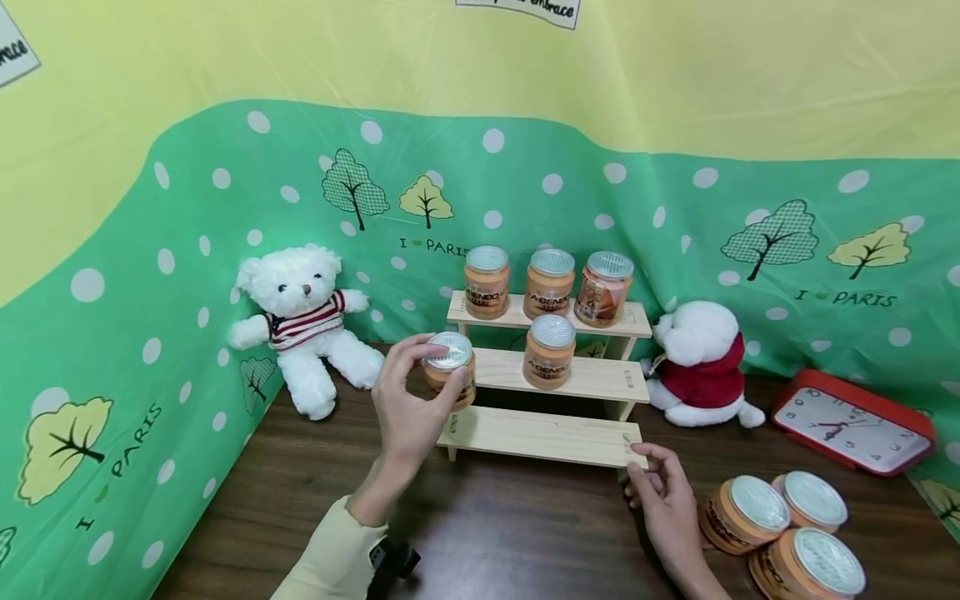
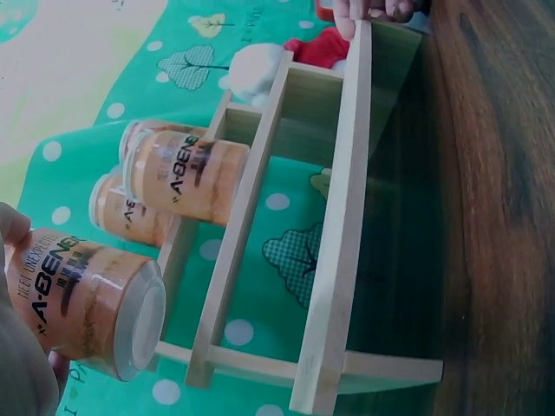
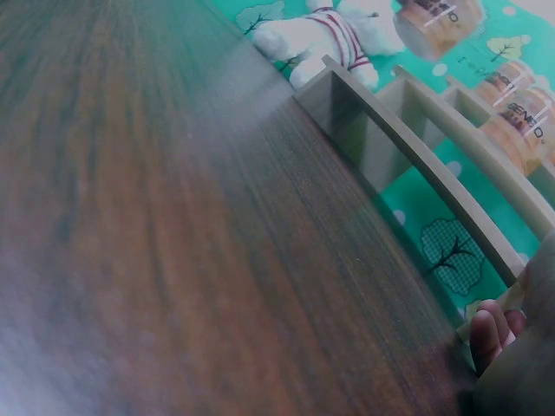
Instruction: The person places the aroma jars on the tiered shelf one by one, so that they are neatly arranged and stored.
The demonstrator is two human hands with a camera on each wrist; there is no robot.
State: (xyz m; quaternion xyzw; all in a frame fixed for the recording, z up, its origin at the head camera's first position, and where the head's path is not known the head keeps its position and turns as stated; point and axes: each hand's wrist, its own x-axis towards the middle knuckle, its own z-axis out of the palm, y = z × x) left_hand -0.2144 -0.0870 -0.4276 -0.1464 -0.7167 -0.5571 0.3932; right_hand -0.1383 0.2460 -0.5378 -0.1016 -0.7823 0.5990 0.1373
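Observation:
My left hand [image 1: 405, 412] grips an orange jar [image 1: 452, 354] with a clear ribbed lid, thumb and fingers around its sides. In the left wrist view the jar's base [image 2: 141, 321] hangs free beside the left end of the wooden three-step stand [image 1: 540, 433]. On the middle step stands one similar jar [image 1: 549, 358]. Three more, the left [image 1: 487, 287], centre [image 1: 550, 287] and right [image 1: 602, 296], line the top step. With thumb and index finger, my right hand [image 1: 667, 508] pinches the right end of the bottom step.
Three jars cluster on the dark wooden table at the right, one of them a front jar [image 1: 806, 567]. A red clock [image 1: 855, 421] lies behind them. White plush bears, one in stripes [image 1: 307, 325] and one in red [image 1: 701, 367], flank the stand. A patterned cloth [image 1: 495, 183] hangs behind.

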